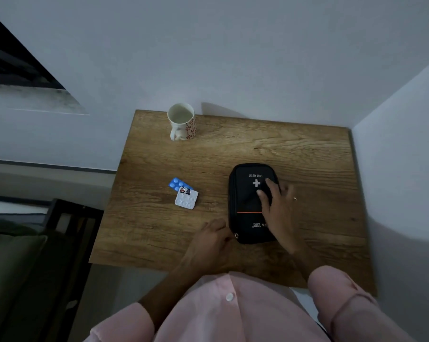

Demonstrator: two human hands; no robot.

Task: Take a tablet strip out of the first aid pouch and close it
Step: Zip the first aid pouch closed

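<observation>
A black first aid pouch (245,201) with a white cross lies flat on the wooden table (307,156). My right hand (277,208) rests palm down on its top, fingers spread. My left hand (213,238) is at the pouch's near left corner, fingers pinched by the small metal zip pull (236,235). To the left of the pouch lie two tablet strips, a blue one (177,183) partly under a white one (186,198).
A white mug (182,122) with red flowers stands at the table's far left edge. Walls close off the back and the right side. A dark chair or frame (68,230) stands left of the table.
</observation>
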